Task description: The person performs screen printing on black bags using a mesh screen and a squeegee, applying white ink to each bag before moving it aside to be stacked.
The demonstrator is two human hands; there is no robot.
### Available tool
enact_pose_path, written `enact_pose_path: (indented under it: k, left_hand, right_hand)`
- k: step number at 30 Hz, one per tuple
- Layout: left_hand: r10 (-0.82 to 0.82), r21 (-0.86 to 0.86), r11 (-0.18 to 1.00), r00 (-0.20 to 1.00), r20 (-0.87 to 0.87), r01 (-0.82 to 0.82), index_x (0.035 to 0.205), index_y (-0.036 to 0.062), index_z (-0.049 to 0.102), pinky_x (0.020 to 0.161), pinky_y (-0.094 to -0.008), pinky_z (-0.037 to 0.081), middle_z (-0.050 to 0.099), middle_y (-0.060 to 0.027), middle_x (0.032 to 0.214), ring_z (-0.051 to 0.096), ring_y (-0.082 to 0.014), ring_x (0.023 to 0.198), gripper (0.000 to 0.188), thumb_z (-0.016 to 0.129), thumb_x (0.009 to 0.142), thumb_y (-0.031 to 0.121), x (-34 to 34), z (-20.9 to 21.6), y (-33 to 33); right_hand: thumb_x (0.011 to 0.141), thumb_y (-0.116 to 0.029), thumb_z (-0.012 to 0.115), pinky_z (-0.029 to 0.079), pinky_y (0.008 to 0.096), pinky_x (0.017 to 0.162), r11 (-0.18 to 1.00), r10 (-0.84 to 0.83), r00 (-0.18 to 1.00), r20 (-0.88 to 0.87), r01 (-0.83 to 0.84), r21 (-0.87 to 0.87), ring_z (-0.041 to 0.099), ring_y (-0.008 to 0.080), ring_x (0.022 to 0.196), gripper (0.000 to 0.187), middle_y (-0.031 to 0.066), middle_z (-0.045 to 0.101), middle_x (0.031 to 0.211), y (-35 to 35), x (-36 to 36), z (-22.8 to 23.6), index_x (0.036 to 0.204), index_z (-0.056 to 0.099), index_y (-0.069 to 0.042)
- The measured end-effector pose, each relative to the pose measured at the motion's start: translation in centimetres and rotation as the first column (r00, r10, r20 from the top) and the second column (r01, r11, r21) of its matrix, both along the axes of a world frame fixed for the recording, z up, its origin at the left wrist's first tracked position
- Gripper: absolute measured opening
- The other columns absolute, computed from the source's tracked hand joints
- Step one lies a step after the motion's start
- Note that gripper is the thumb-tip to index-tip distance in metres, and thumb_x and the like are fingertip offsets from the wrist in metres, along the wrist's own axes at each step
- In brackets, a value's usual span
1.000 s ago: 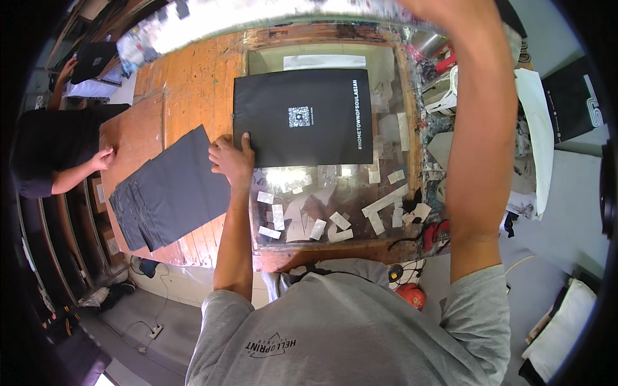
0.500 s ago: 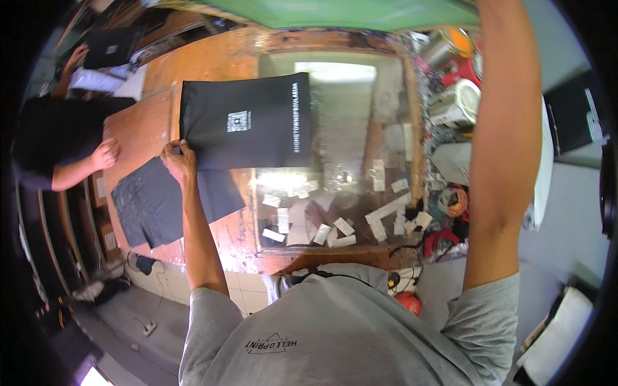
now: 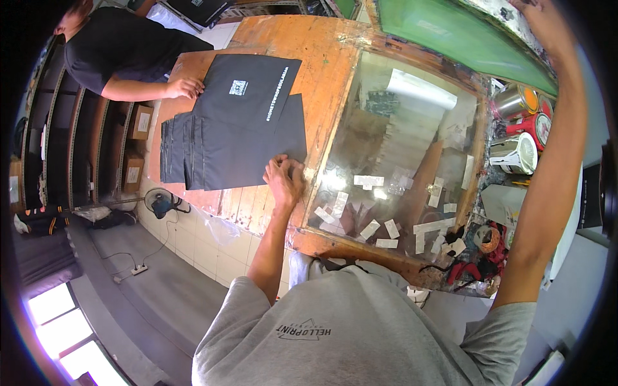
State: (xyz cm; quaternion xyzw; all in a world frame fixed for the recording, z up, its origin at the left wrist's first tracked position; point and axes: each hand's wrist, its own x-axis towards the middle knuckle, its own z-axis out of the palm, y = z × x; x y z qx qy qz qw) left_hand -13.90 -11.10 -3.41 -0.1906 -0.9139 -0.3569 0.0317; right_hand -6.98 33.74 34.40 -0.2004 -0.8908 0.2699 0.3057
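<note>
The left hand (image 3: 284,183) is at the near right corner of the black stack (image 3: 248,154), its fingers bent and bunched close together against the top piece; whether they pinch it, I cannot tell. The right hand (image 3: 537,9) is up at the outer edge of the green screen (image 3: 454,45), partly out of view, so its hold cannot be told. The screen stands tilted up beyond the far edge of the glass (image 3: 386,157).

The stack lies by the near left corner of the worktop (image 3: 329,61). A black piece with white print (image 3: 251,77) overlaps its far part, and a co-worker's hand (image 3: 185,88) is at that piece's left edge. The co-worker, in a black shirt (image 3: 125,48), is beyond the worktop's left edge.

White strips (image 3: 369,181) are scattered over the near half of the glass. An orange-topped can (image 3: 512,103), a red can (image 3: 533,130) and a white tub (image 3: 514,154) are along the worktop's right edge. Below the near left corner is a fan (image 3: 163,203), with shelves (image 3: 56,148) farther left.
</note>
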Motion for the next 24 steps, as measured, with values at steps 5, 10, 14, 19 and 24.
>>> enact_pose_path:
  k: [5,10,14,19,24]
  left_hand:
    - [-0.017,0.352,0.929,0.935,0.354,-0.116,0.094,0.0094,0.076,0.109,-0.0481,0.042,0.067,-0.0203,0.129,0.057,-0.0353,0.127,0.011,0.081,0.086,0.016,-2.5,1.9,1.2]
    - [-0.215,-0.155,0.951,0.931,0.295,0.269,0.131,0.02,0.068,0.11,-0.0822,-0.003,0.039,-0.0153,0.162,0.015,-0.0416,0.157,0.039,0.067,0.096,0.037,1.3,2.8,7.9]
    - [-0.528,-0.347,0.801,0.849,-0.022,0.489,0.155,0.017,0.044,0.112,-0.0818,0.002,0.027,-0.0147,0.168,0.011,-0.0434,0.157,0.056,0.05,0.104,0.038,4.5,-1.4,16.5]
    - [-0.792,-0.4,0.57,0.609,-0.036,0.718,0.158,0.0172,0.039,0.113,-0.0815,0.007,0.025,-0.0136,0.168,0.012,-0.0431,0.157,0.056,0.044,0.106,0.037,8.1,-1.7,24.4]
    - [-0.865,-0.337,0.454,0.499,0.056,0.825,0.158,0.0178,0.04,0.116,-0.0769,0.004,0.025,-0.0146,0.169,0.012,-0.0389,0.158,0.054,0.045,0.106,0.034,10.5,-0.4,26.4]
  right_hand:
    - [0.088,0.007,0.064,0.048,0.0282,0.094,0.997,-0.013,1.0,-0.002,0.013,-0.072,0.065,0.0165,0.103,0.038,0.0097,0.074,0.114,-0.4,0.7,0.1,0.125,0.069,0.002]
    - [0.089,0.005,0.063,0.049,0.0285,0.088,0.988,-0.08,0.993,0.087,0.091,-0.127,0.065,0.0167,0.096,0.037,0.0092,0.075,0.111,-2.0,-0.1,0.5,0.125,0.07,-0.002]
    - [0.089,-0.006,0.066,0.051,0.0309,0.076,0.992,-0.111,0.976,0.186,0.119,-0.03,0.065,0.0166,0.082,0.04,0.0103,0.075,0.103,-1.9,1.6,1.8,0.129,0.07,-0.008]
    - [0.082,-0.003,0.061,0.054,0.0375,0.069,1.0,0.023,0.976,0.215,-0.026,0.011,0.067,0.0221,0.076,0.036,0.0151,0.074,0.089,-0.2,2.9,1.0,0.115,0.074,-0.006]
    - [0.076,0.0,0.057,0.056,0.0417,0.075,0.992,0.108,0.973,0.202,-0.119,0.041,0.072,0.0304,0.081,0.036,0.022,0.074,0.09,0.4,3.0,1.1,0.105,0.078,-0.003]
